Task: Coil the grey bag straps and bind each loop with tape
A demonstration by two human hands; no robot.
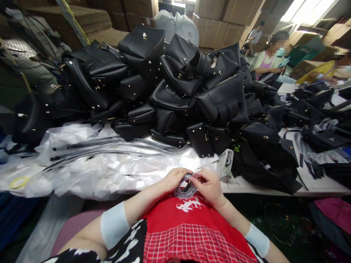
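Observation:
My left hand [173, 179] and my right hand [208, 186] meet just above my lap, close to the table's near edge. Both are closed on a small coiled bundle [185, 189] of dark strap wrapped in clear plastic, fingertips pinching its top. Below them is my red apron [192, 226]. Pale sleeve bands sit on both forearms. A clear tape dispenser [225, 164] stands on the table just right of my right hand.
A big heap of black handbags [175, 84] covers the table's far half. Crumpled clear plastic bags [90, 164] with long straps lie at the left front. More bags and parts [315, 124] spread right. Two people sit at the far right; cardboard boxes [219, 18] stand behind.

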